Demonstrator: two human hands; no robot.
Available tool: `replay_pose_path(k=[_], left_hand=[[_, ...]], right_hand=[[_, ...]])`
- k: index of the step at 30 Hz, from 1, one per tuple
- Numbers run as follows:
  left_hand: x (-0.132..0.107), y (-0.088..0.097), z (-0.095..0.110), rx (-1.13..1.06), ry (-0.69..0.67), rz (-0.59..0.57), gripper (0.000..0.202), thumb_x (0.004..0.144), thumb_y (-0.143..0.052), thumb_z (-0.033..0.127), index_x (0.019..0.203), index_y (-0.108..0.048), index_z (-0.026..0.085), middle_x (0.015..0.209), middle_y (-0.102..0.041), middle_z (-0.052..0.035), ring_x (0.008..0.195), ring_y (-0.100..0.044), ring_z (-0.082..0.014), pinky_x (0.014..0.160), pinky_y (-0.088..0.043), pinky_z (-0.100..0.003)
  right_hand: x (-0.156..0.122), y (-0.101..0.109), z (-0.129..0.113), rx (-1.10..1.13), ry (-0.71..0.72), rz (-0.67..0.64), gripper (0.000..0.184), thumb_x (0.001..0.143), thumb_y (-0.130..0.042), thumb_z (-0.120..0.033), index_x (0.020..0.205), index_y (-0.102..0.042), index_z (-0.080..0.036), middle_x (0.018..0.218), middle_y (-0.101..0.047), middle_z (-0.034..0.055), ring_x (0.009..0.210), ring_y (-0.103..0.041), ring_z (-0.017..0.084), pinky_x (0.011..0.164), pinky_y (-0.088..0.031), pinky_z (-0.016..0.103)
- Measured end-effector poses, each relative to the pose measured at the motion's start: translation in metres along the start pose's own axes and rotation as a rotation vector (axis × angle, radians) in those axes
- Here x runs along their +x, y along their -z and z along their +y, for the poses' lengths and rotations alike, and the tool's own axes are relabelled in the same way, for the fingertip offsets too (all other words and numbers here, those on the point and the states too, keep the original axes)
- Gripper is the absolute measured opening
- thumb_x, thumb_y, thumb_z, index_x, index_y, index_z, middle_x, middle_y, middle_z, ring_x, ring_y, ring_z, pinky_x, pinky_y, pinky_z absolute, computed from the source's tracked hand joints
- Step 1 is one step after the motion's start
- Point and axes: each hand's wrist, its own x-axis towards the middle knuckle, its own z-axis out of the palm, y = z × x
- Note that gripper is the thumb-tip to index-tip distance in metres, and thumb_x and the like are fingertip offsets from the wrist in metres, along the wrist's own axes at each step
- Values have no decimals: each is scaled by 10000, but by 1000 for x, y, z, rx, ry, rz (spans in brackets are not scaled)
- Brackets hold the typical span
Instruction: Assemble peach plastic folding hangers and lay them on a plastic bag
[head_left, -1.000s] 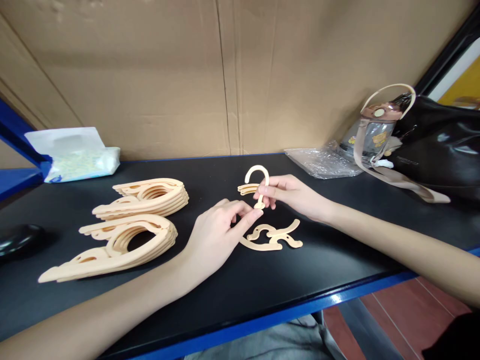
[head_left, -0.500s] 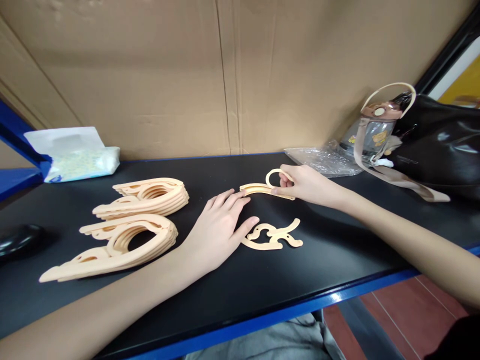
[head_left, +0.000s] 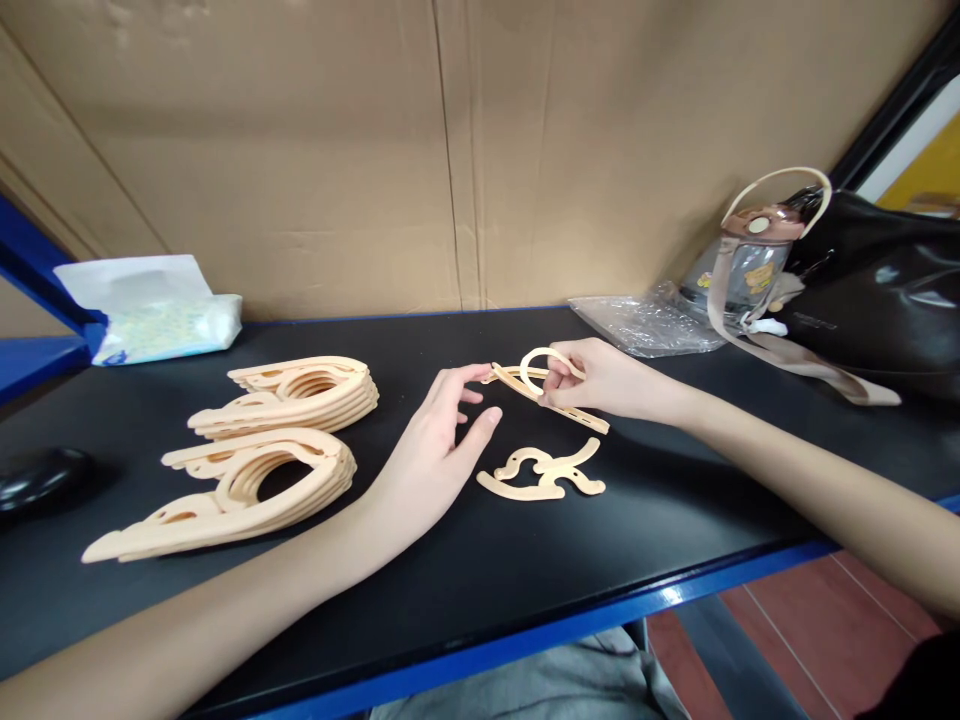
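My right hand (head_left: 596,375) pinches a cream plastic folding clothes hanger (head_left: 574,411) by its hook and upper body, tilted just over the black table. My left hand (head_left: 442,430) is open, its thumb spread away from the fingers. Its index fingertip is at the hanger's left end, apparently touching it. Nearer to me, another cream hanger (head_left: 525,491) lies loose on the table with its arms unfolded at odd angles. Left of my hands sit two stacks of folded cream hangers, a rear stack (head_left: 352,400) and a front stack (head_left: 322,495).
A black table (head_left: 465,580) with a blue edge stands against a cardboard wall (head_left: 315,160). At the back left is a tissue pack (head_left: 172,325), and a black mouse (head_left: 41,480) lies far left. Back right are a clear plastic bag (head_left: 649,325), a strapped bottle (head_left: 742,265) and a black bag (head_left: 885,290).
My right hand has turned the hanger so its right end swings toward me. My left fingers have lifted and curled back, leaving mostly the index finger at the hanger's end.
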Motion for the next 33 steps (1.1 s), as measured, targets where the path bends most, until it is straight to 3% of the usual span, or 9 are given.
replay_pose_path(k=[4,9,16,19,23,25,27,31,33], left_hand=[[1,-3,6,-298,161,-38,351,890,-536,342,1211,-462,221,1228,-550,-70,855,-616,-149,693,-534,-286],[5,-1,8,-506,269,-115,341,863,-588,338,1149,-514,168,872,-638,-19,795,-643,-160,699,-532,-286],[7,5,10,-665,379,-166,338,860,-613,327,1159,-581,173,909,-672,-40,862,-642,-181,790,-525,-333],[7,11,15,-693,382,-77,261,857,-617,345,1047,-656,170,851,-648,-23,842,-620,-154,808,-518,-299],[9,18,19,-612,358,120,239,855,-599,386,978,-638,185,719,-504,31,574,-504,-88,502,-458,-208],[9,19,20,-501,310,121,223,888,-541,397,997,-600,212,742,-472,39,501,-414,-69,394,-319,-189],[7,20,20,-288,241,94,236,924,-474,427,969,-586,224,757,-489,34,533,-415,-85,420,-287,-208],[1,17,14,126,84,18,339,994,-306,424,915,-580,240,836,-578,21,829,-537,-166,736,-404,-302],[-1,13,9,258,27,-24,335,1004,-284,391,945,-580,247,867,-593,18,875,-533,-187,788,-396,-336]], right_hand=[[-3,-9,-11,405,-76,-158,283,750,-653,-272,674,-393,-188,645,-544,-35,554,-488,81,499,-367,206],[-7,-25,-22,589,-17,-287,166,762,-672,-244,786,-532,-158,714,-630,-6,608,-599,90,499,-407,175],[-5,-30,-20,599,-6,-241,255,755,-706,-307,768,-493,-168,757,-678,14,613,-646,114,481,-417,185],[-1,-23,-12,449,33,-73,263,810,-636,-347,760,-435,-184,760,-686,32,604,-643,131,481,-408,213],[11,-6,9,-20,166,300,229,810,-589,-229,684,-401,-192,755,-642,10,638,-559,117,584,-381,252],[17,1,20,-217,178,320,149,800,-602,-224,733,-475,-184,796,-630,15,662,-530,125,615,-367,265],[21,4,28,-299,174,244,143,789,-639,-260,805,-522,-179,827,-625,23,695,-533,141,631,-369,272],[22,7,31,-336,184,113,133,806,-619,-245,759,-512,-181,782,-631,12,654,-524,131,612,-359,262],[18,11,26,-374,202,71,145,816,-593,-229,723,-492,-183,734,-614,1,620,-509,120,589,-343,254]])
